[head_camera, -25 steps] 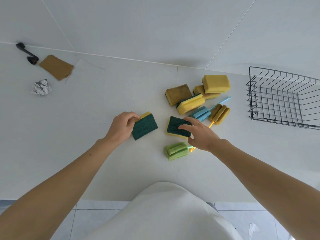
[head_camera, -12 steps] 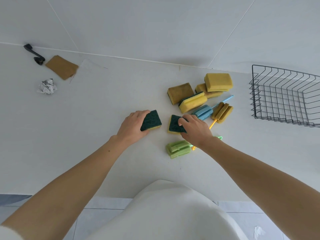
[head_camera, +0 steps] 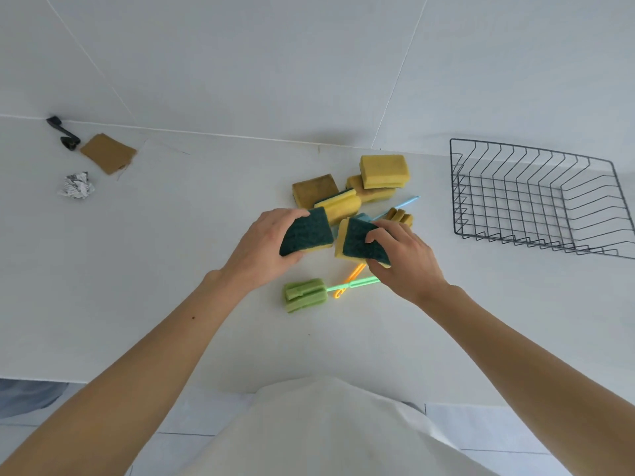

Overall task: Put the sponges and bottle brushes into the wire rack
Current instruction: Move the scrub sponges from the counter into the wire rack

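Note:
My left hand (head_camera: 263, 249) grips a green-topped yellow sponge (head_camera: 307, 231), lifted off the white counter. My right hand (head_camera: 407, 259) grips a second green-topped sponge (head_camera: 357, 243), tilted up beside the first. Behind them lie several more yellow sponges (head_camera: 384, 170) in a pile, one of them brownish (head_camera: 313, 190). A green bottle brush (head_camera: 305, 294) lies in front of my hands. A blue brush handle (head_camera: 400, 207) and a yellow brush head (head_camera: 400, 216) peek out behind my right hand. An orange handle (head_camera: 350, 280) crosses the green one. The black wire rack (head_camera: 536, 201) stands at the right, empty.
At the far left lie a brown cloth square (head_camera: 108, 152), a crumpled foil ball (head_camera: 76, 185) and a black hook (head_camera: 63, 134). The counter's front edge runs near my body. A white tiled wall rises behind the counter.
Both hands have closed on the two green-topped sponges and lifted them off the counter, bringing them closer together. The pile and rack have not moved.

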